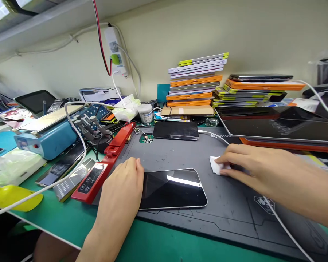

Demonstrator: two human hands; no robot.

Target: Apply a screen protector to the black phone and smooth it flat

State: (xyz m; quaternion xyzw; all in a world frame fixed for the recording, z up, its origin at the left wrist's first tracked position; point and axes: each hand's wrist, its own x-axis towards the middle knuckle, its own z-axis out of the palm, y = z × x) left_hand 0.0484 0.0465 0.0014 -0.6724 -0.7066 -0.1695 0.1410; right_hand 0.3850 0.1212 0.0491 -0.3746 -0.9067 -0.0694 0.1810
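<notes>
A black-screened phone (172, 188) lies flat on the dark grey work mat (229, 211) in front of me. My left hand (123, 189) rests on the phone's left end, fingers together and lying flat. My right hand (251, 165) lies to the right of the phone, fingertips pressed on a small white wipe (215, 165) on the mat. A second dark phone (176, 130) lies further back on the mat with a white cable (210, 134) plugged into it.
A red tool (105, 165) lies along the mat's left edge, beside a blue machine (47, 136). Stacks of orange and yellow-green boxes (196, 82) stand at the back. Dark tablets (281, 125) lie at the right. A white cable (287, 229) crosses the mat.
</notes>
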